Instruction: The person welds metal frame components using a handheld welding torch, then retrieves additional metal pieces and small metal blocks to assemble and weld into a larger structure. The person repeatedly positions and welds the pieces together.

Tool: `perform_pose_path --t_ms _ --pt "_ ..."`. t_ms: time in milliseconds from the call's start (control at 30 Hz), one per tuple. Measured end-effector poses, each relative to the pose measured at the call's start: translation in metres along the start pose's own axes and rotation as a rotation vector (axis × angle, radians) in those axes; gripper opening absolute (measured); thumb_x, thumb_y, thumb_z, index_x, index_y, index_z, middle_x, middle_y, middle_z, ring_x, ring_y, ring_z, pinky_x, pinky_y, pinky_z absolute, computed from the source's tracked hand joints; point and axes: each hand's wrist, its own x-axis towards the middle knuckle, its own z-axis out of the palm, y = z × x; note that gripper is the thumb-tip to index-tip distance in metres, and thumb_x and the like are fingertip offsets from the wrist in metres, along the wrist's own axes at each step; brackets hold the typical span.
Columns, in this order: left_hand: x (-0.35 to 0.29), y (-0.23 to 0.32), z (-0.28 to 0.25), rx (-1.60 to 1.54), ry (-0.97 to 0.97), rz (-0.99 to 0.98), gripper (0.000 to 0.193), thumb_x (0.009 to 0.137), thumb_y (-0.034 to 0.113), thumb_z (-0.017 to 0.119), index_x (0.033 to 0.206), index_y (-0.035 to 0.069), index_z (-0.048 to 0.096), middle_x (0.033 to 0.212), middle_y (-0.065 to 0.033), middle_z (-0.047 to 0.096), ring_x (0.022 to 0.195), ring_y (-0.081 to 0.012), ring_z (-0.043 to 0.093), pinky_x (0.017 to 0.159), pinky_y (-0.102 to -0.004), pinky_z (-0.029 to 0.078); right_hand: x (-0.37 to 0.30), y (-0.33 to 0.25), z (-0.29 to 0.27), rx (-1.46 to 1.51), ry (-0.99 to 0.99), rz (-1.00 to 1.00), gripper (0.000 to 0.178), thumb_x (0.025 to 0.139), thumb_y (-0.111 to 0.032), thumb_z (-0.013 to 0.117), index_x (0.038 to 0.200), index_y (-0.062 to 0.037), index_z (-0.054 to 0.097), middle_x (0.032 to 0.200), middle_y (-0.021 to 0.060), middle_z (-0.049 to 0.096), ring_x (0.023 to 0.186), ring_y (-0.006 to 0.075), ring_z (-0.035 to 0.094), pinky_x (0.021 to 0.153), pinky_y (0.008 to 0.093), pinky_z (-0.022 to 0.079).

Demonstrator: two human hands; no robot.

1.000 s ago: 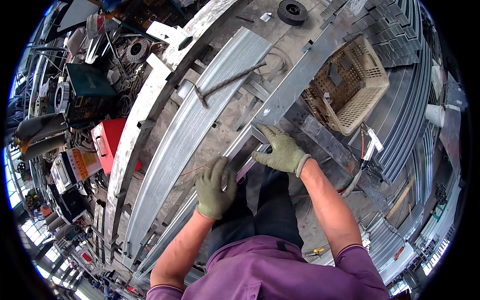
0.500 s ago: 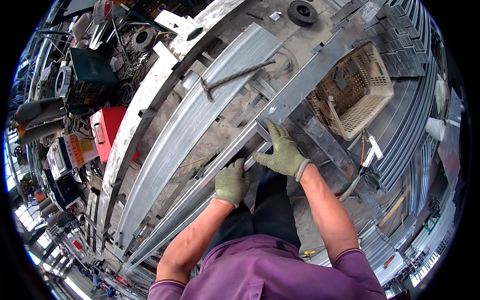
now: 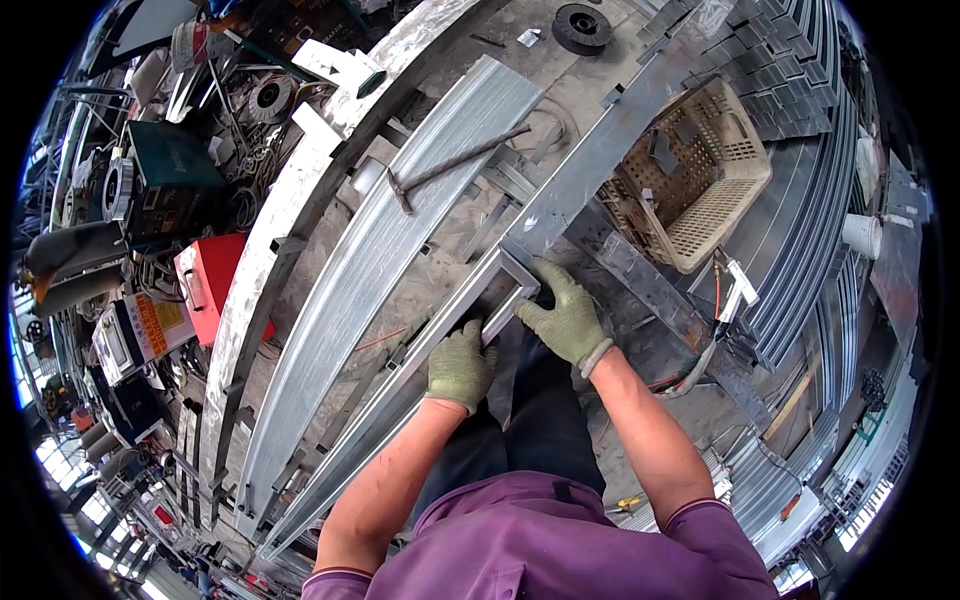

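A long, narrow frame of grey metal channel (image 3: 466, 298) lies slantwise before me, with a short end piece (image 3: 518, 271) across its far right end. My left hand (image 3: 462, 368), in a green knit glove, is closed over the near rail with its fingers curled down. At the frame's end corner, my right hand (image 3: 568, 318), gloved alike, has its thumb and fingers apart, the thumb by the near rail's end and the fingers beside the end piece. Beyond the frame, a T-shaped ribbed steel bar (image 3: 455, 165) rests on a wide galvanized channel (image 3: 375, 235).
A beige plastic crate (image 3: 715, 215) holding a few metal pieces stands at the right. Stacked channels (image 3: 800, 250) lie beyond it. A white-handled tool with a hose (image 3: 735, 292) hangs near the crate. At the left are a red box (image 3: 212, 290) and a long whitish beam (image 3: 262, 245).
The right hand has drawn back slightly from the end piece, uncovering the corner. My left hand stays on the near rail. The whole view has shifted a little.
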Motion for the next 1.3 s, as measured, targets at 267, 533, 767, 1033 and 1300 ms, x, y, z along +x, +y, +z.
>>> perform_pose_path --t_ms 267,533,767,1033,1300 --pt "0.005 0.005 -0.004 0.034 -0.008 0.012 0.032 0.092 0.029 0.074 0.115 0.007 0.069 0.092 -0.0209 0.075 0.087 -0.0441 0.073 0.079 -0.0573 0.057 -0.003 0.013 0.011 0.065 0.063 -0.074 0.069 0.092 -0.02 0.082 0.151 0.004 0.057 0.154 0.0263 0.059 0.144 0.0393 0.056 0.121 0.0433 0.045" --pt "0.008 0.008 -0.004 0.067 -0.003 -0.009 0.036 0.087 0.029 0.077 0.115 0.007 0.07 0.092 -0.0214 0.075 0.087 -0.0443 0.073 0.079 -0.0569 0.057 0.002 0.006 0.008 -0.082 0.126 -0.113 0.058 0.094 -0.03 0.076 0.14 0.0053 0.064 0.142 0.0277 0.065 0.136 0.045 0.059 0.118 0.0488 0.045" --pt "0.006 0.005 0.007 0.079 0.011 -0.006 0.049 0.086 0.031 0.079 0.125 0.003 0.069 0.1 -0.0238 0.075 0.09 -0.0433 0.074 0.082 -0.0557 0.058 0.009 -0.016 -0.008 -0.283 0.068 -0.063 0.056 0.096 -0.044 0.071 0.125 0.0042 0.071 0.122 0.0253 0.074 0.119 0.0458 0.066 0.11 0.0518 0.048" --pt "0.005 0.009 0.003 0.129 -0.007 -0.023 0.047 0.087 0.031 0.077 0.124 0.004 0.067 0.098 -0.0227 0.075 0.09 -0.0429 0.074 0.082 -0.0555 0.058 0.014 -0.023 0.02 -0.383 0.197 0.038 0.05 0.097 -0.046 0.071 0.117 -0.0002 0.075 0.112 0.0244 0.077 0.104 0.0434 0.07 0.094 0.0529 0.053" --pt "0.014 0.014 -0.005 0.128 -0.095 -0.038 0.05 0.093 0.035 0.074 0.129 0.001 0.067 0.097 -0.0245 0.076 0.089 -0.0432 0.075 0.082 -0.0544 0.059 0.004 -0.014 0.02 -0.174 0.245 0.083 0.07 0.086 -0.042 0.086 0.137 0.0038 0.067 0.124 0.0268 0.074 0.118 0.0425 0.07 0.104 0.0488 0.054"
